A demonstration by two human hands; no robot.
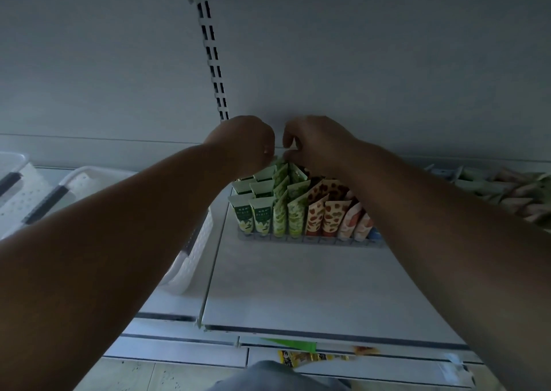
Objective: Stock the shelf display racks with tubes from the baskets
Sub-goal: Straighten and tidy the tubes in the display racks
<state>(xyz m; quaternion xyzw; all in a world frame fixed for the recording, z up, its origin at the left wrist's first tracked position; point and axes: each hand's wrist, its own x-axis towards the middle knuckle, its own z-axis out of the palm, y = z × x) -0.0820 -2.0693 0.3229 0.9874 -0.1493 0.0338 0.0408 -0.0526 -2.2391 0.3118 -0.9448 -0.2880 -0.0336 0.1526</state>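
A clear display rack [310, 239] stands on the white shelf [298, 286] and holds rows of upright tubes: green and white ones [253, 214] on the left, brown-spotted ones [323, 214] in the middle, pink ones [354, 222] on the right. Both hands reach to the rack's back row. My left hand [244, 143] and my right hand [316, 143] are curled over the tops of the rear green tubes [281, 167]. The fingertips pinch close together there; what each holds is hidden behind the knuckles.
Two white perforated baskets [32, 193] sit on the shelf at the left, another [190, 259] lies under my left forearm. More tubes [507, 193] lie at the far right. A slotted upright [213, 62] runs up the back wall. Lower shelf edges show below.
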